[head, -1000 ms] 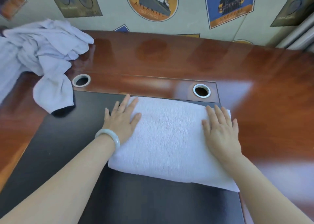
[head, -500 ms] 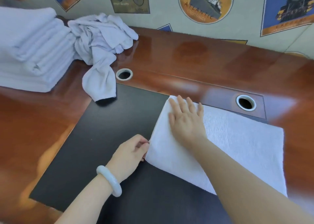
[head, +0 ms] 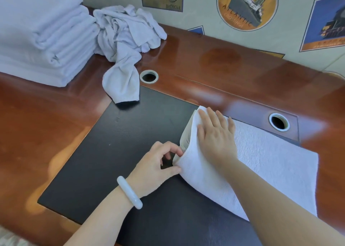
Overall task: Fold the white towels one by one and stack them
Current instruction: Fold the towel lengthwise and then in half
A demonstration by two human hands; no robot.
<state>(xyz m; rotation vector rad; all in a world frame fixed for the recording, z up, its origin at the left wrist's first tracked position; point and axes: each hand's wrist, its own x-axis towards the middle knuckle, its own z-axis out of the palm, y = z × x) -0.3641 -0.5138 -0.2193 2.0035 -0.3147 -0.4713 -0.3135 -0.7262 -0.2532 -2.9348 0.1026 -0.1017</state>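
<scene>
Towel [head: 265,171] half-folded, left edge raised

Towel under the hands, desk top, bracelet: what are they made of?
Towel: white terry cloth, going by its nubby pile. Desk top: glossy varnished wood or veneer, showing reflections. Bracelet: pale, smooth, glossy; possibly jade or glass.
</scene>
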